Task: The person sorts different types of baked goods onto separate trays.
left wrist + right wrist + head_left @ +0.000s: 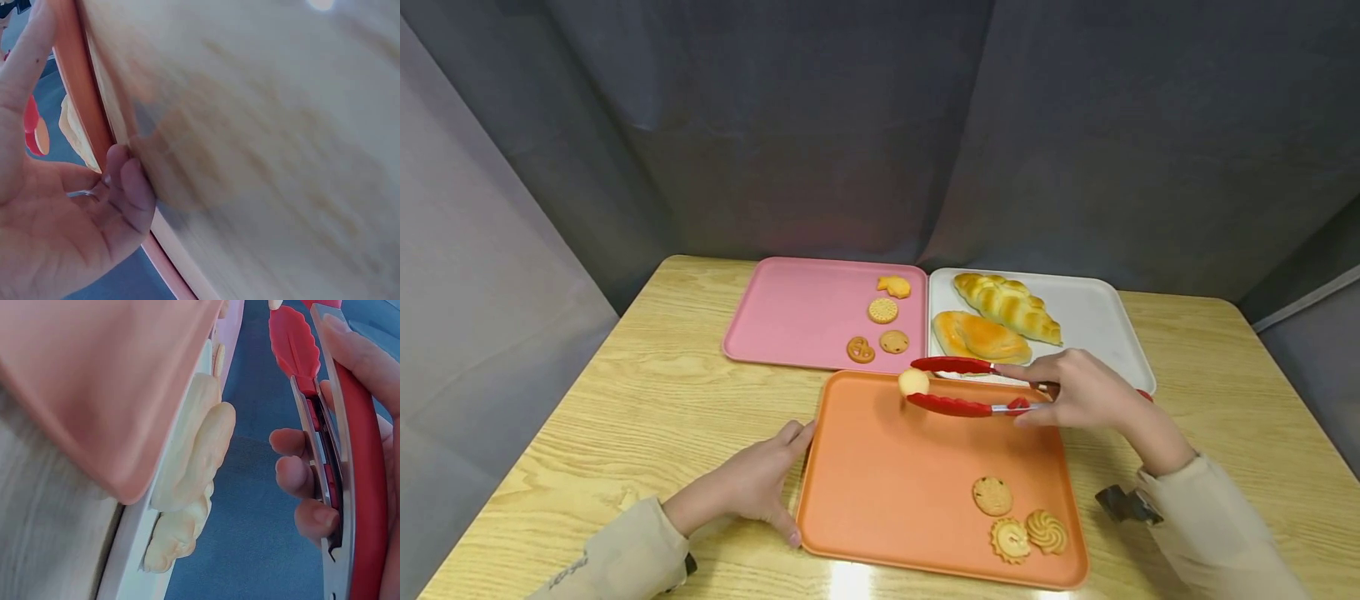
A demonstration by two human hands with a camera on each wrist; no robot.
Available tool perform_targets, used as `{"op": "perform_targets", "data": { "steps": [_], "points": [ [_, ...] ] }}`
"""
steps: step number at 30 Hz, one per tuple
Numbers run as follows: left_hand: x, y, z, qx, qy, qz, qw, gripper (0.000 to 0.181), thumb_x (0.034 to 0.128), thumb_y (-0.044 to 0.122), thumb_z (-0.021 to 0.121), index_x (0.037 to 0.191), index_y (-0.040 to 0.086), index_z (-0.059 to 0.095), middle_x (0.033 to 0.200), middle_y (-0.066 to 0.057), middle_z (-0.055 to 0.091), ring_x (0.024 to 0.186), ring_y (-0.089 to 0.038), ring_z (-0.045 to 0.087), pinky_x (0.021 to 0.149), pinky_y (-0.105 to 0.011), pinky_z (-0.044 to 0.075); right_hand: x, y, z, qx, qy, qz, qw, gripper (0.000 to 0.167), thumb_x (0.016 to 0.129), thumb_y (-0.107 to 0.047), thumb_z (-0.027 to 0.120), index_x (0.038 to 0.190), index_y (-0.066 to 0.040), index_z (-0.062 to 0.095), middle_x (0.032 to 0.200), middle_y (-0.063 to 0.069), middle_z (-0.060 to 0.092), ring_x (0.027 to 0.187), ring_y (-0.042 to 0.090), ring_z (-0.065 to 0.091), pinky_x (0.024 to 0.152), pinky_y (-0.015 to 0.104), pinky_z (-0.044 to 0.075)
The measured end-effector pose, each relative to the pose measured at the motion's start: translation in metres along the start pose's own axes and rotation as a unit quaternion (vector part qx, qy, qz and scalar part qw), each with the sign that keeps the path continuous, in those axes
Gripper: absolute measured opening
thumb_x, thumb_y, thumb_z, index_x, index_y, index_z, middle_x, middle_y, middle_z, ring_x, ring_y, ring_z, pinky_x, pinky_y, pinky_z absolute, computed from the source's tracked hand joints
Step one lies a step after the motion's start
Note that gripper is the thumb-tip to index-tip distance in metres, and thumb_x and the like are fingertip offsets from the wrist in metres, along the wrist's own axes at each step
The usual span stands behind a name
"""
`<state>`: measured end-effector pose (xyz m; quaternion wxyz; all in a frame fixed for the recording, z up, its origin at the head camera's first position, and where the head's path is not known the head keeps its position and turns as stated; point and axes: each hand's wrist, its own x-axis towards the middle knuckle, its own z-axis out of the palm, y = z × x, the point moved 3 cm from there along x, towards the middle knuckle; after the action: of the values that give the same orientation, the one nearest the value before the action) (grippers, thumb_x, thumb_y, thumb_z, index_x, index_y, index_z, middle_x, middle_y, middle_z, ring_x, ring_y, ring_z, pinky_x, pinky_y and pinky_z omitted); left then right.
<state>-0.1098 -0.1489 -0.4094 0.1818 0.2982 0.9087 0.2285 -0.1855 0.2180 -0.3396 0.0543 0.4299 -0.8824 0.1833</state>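
My right hand [1086,387] grips a pair of red tongs [365,481], fingers wrapped about the handles. Between the scalloped red tips is a small round pale-yellow cookie [913,382], above the far edge of the orange tray [895,483]. Against that tray's left rim rests my left hand [760,479], its thumb near the front corner and its fingers farther back. The left wrist view shows this hand [69,219] beside the rim with nothing in its palm. At the tray's front right lie a chip-dotted cookie [992,497], a scalloped cookie [1010,540] and a swirl cookie [1047,532].
Behind stands a pink tray [797,312] with a fish-shaped cracker [894,287], a round biscuit [883,311], a chip cookie [893,342] and a pretzel [861,350]. The white tray [1097,325] beside it bears a braided loaf [1009,307] and a glossy bun [977,336].
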Motion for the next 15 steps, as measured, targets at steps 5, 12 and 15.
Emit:
{"op": "perform_targets", "data": {
  "steps": [5,12,15],
  "points": [
    [0.000,0.000,0.000,0.002,0.000,0.000,1.0000,0.136,0.0410,0.053,0.083,0.142,-0.008,0.016,0.116,-0.007,0.040,0.080,-0.012,0.047,0.072,-0.028,0.046,0.012,0.002,-0.003,-0.005,-0.009,0.000,0.9999,0.056,0.062,-0.033,0.083,0.112,-0.013,0.067,0.055,-0.018,0.034,0.048,-0.004,0.024,0.045,0.017,0.027],
    [0.000,0.001,0.000,0.005,0.001,-0.001,1.0000,0.135,0.0412,0.052,0.084,0.141,-0.009,0.016,0.118,-0.009,0.041,0.083,-0.013,0.049,0.075,-0.030,0.047,0.026,0.006,-0.006,-0.003,-0.028,0.021,0.9994,0.056,0.064,-0.035,0.081,0.113,-0.012,0.067,0.053,-0.016,0.038,0.046,-0.001,0.026,0.044,0.019,0.028],
    [0.000,0.001,0.000,0.006,0.001,-0.002,1.0000,0.135,0.0413,0.052,0.084,0.141,-0.009,0.016,0.118,-0.009,0.040,0.083,-0.013,0.049,0.075,-0.031,0.047,0.031,0.007,-0.007,-0.001,-0.033,0.034,0.9989,0.056,0.064,-0.035,0.082,0.114,-0.013,0.067,0.053,-0.014,0.036,0.045,0.000,0.026,0.044,0.020,0.028]
  ]
}}
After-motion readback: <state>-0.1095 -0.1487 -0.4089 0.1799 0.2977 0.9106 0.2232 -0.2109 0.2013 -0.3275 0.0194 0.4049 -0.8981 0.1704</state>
